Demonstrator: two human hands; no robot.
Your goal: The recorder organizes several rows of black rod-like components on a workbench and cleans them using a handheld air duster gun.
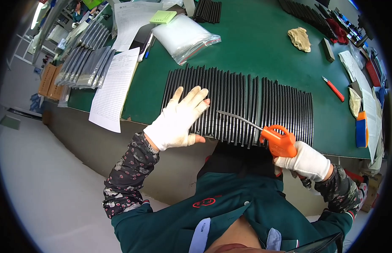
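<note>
Many thin black rods (240, 97) lie side by side in a wide row at the near edge of the green table. My left hand (178, 118), in a white glove with bare fingertips, rests flat on the left part of the row with its fingers spread. An orange air blow gun (280, 141) with a long bent metal nozzle is in my right hand (304, 161), which is also gloved and has its fingers wrapped round the handle. The nozzle tip hangs over the rods, just right of my left fingers.
Left of the rods lie printed sheets (116, 88) and stacked bagged parts (84, 67). Behind are a clear bag of white material (183, 36) and more black rods (208, 11). To the right lie a red-handled knife (334, 89), a crumpled cloth (299, 39) and a blue-orange roll (361, 131).
</note>
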